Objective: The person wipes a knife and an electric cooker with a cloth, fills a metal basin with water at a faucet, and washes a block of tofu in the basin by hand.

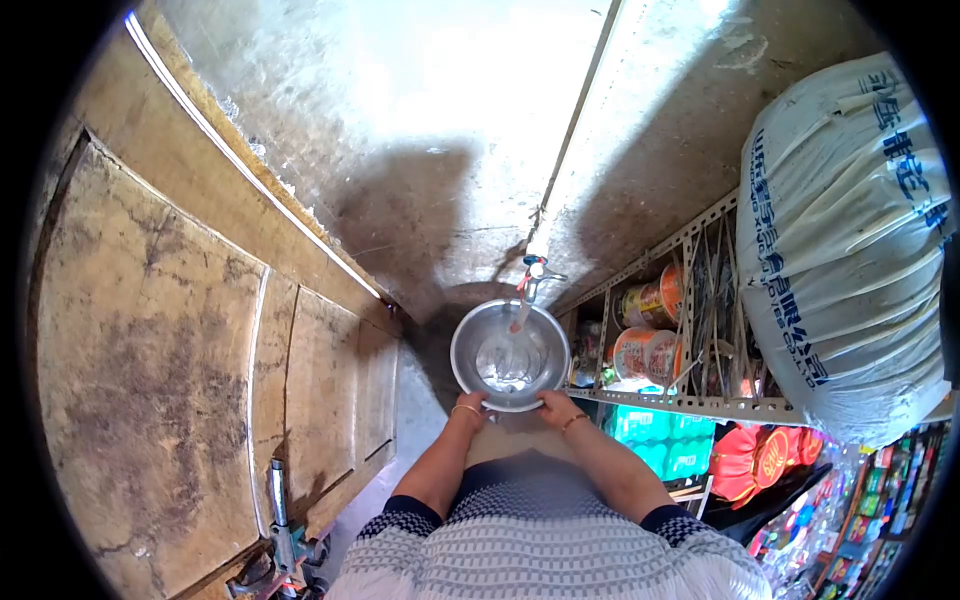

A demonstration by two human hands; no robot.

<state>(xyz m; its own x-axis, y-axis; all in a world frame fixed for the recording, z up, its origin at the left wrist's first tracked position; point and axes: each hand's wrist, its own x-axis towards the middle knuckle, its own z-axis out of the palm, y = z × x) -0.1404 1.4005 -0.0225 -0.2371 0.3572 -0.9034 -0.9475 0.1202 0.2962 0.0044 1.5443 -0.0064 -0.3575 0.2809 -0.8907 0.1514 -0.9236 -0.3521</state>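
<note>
A round metal basin [465,345] is held out in front of me, under a wall tap [535,272]. Something clear, which looks like water, lies in its bottom. My left hand [470,404] grips the near left part of the rim, and my right hand [558,410] grips the near right part. Both sets of fingers are closed on the rim, partly hidden by the basin's edge. The tap's spout hangs over the far side of the basin, with a reddish piece near its end.
A worn wooden door [150,370] stands on the left. To the right, a metal rack [690,400] holds tubs [645,355] and a big white sack [840,250]. Below it are green packs [660,440] and red bundles [760,460]. A metal-framed object [285,545] stands lower left.
</note>
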